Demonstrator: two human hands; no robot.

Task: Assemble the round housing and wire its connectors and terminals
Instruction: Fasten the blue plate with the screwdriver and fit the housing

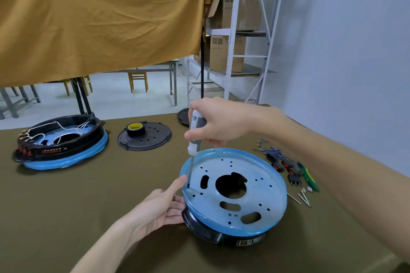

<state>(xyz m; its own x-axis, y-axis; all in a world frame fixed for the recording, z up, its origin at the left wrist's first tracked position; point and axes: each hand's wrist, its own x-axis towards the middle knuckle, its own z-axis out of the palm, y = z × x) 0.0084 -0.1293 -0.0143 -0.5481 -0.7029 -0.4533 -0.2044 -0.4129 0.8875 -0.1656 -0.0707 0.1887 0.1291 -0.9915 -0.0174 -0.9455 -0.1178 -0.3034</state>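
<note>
My right hand [218, 122] is wrapped around the screwdriver [194, 135], held upright, tip down on the blue-filmed plate of the round housing [235, 193] just below my fist. My left hand [159, 208] lies open, fingers straight against the housing's near-left rim, forefinger beside the shaft.
</note>
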